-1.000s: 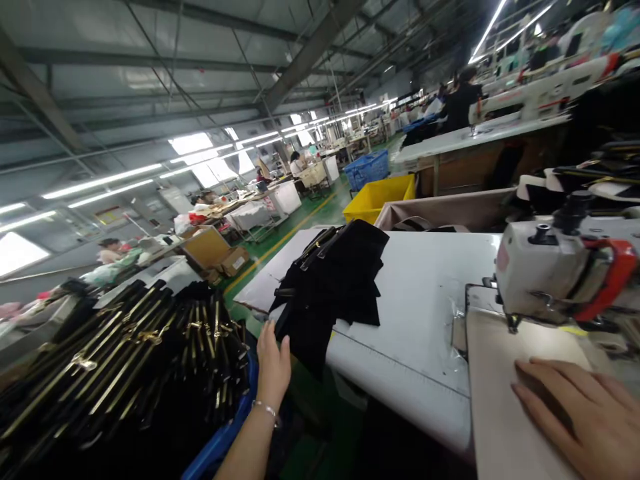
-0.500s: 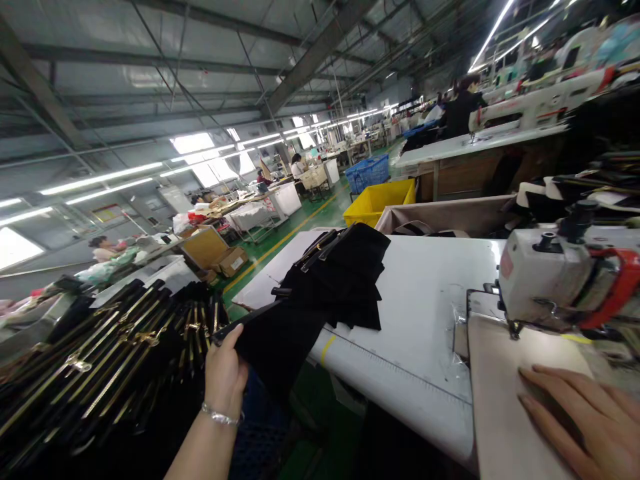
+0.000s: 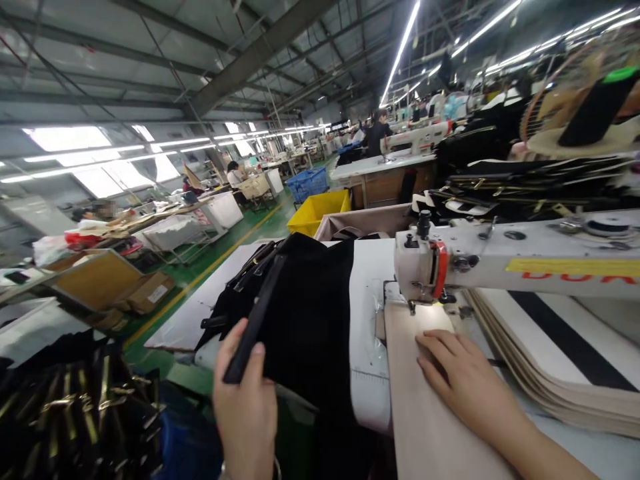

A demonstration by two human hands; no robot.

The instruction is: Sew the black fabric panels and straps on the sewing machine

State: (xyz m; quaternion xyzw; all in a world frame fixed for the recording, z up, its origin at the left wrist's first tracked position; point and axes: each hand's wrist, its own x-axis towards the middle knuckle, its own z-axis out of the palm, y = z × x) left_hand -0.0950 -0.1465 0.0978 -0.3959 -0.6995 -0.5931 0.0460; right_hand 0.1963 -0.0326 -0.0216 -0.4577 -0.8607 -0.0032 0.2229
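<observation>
My left hand [image 3: 246,387] pinches the end of a dark folded strip along the edge of a black fabric piece [image 3: 305,313]. The piece hangs over the front of the white sewing table [image 3: 367,393] and overlaps other black pieces with metal zippers [image 3: 250,267]. My right hand [image 3: 453,373] lies flat, fingers stretched, on a beige panel [image 3: 415,400]. The panel's far end is at the needle area of the white sewing machine [image 3: 415,267]. Whether the presser foot touches the panel, I cannot tell.
Right of the machine lies a stack of beige panels with a black stripe [image 3: 565,347]. Zippered black pieces [image 3: 75,407] pile up at lower left. Beyond the table stand a yellow bin [image 3: 317,212] and a blue basket [image 3: 307,183]. A co-worker [image 3: 377,133] is farther back.
My view has turned right. My left hand has raised the black piece's edge and brought it closer to the machine. My right hand stays on the beige panel.
</observation>
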